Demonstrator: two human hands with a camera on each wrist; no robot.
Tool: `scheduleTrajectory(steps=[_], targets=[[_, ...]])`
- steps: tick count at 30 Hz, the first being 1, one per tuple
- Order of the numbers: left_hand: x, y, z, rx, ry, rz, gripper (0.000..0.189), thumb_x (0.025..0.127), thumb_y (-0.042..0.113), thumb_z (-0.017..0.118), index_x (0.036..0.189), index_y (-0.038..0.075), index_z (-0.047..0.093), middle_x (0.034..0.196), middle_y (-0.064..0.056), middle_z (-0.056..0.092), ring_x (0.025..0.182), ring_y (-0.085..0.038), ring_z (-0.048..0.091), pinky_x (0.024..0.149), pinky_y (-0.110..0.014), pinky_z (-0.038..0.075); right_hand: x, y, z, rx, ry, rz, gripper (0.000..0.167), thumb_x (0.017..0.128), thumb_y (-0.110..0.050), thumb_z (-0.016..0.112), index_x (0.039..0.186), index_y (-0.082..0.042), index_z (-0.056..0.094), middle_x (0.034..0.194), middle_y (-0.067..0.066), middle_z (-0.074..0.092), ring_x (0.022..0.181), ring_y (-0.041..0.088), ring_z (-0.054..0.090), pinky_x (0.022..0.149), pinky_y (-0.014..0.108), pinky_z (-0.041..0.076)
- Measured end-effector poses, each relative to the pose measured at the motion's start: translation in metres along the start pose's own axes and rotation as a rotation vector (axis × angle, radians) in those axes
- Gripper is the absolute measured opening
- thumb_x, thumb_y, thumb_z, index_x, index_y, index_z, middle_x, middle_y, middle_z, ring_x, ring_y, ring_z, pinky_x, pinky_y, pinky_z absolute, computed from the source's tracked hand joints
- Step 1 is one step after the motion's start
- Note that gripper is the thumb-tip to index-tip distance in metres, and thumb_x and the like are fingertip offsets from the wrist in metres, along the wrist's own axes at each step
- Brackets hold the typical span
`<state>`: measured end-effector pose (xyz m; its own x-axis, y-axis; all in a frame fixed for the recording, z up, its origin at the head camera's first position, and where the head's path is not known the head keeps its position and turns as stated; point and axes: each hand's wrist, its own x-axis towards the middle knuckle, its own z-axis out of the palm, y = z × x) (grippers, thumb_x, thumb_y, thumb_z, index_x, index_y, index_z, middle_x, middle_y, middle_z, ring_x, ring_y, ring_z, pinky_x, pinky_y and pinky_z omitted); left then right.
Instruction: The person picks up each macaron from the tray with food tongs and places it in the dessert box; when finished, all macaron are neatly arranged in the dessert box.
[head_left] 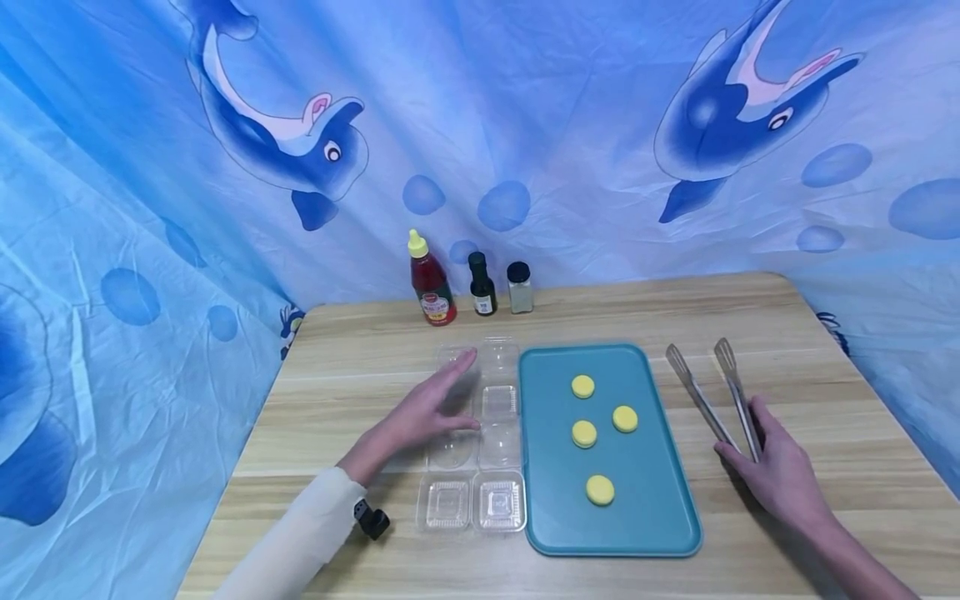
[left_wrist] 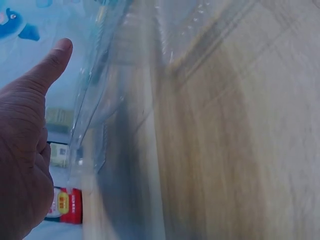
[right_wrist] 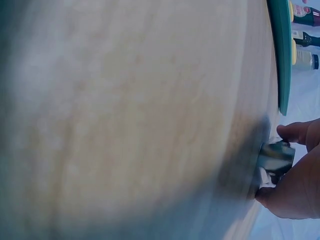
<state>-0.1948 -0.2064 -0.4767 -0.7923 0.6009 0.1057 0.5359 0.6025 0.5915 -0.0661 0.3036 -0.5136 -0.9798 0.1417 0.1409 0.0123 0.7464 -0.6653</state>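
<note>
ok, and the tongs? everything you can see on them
The tongs look like silvery metal, with two long, narrow arms ending in flat, slotted heads. They stand open in a V, heads apart and pointing toward the far edge of the table. They are to the right of the blue tray, apart from it. The right hand grips them near the joined end, which it largely hides. Whether the heads touch the table can't be told.
</note>
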Motion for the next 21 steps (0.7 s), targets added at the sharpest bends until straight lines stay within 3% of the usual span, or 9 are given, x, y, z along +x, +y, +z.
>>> scheduleTrajectory(steps=[10,16,21], targets=[[0.007,0.006,0.007,0.048,-0.027,0.059,0.106,0.087,0.038,0.089,0.169,0.012,0.026,0.172,-0.015,0.029,0.156,-0.035,0.033,0.126,-0.054,0.028,0.001,-0.002,-0.006,-0.068,0.016,0.022,0.081,0.094,-0.011,0.079,0.157,0.012,0.035,0.143,0.049,0.044,0.122,0.069,0.049,0.092,0.076,0.046],[0.009,0.006,0.009,0.084,-0.039,0.060,0.103,0.089,0.038,0.087,0.169,0.012,0.027,0.170,-0.015,0.034,0.155,-0.029,0.036,0.126,-0.052,0.030,0.001,-0.008,-0.010,-0.071,-0.005,-0.002,0.077,0.092,-0.011,0.082,0.155,0.009,0.043,0.139,0.048,0.049,0.123,0.068,0.050,0.093,0.075,0.046],[0.011,0.005,0.010,0.099,-0.016,0.098,0.099,0.088,0.037,0.087,0.167,0.011,0.033,0.167,-0.015,0.041,0.151,-0.030,0.042,0.124,-0.054,0.034,0.001,-0.016,-0.012,-0.036,-0.014,-0.033,0.077,0.090,-0.009,0.083,0.156,0.006,0.045,0.138,0.047,0.052,0.121,0.067,0.052,0.092,0.074,0.047]])
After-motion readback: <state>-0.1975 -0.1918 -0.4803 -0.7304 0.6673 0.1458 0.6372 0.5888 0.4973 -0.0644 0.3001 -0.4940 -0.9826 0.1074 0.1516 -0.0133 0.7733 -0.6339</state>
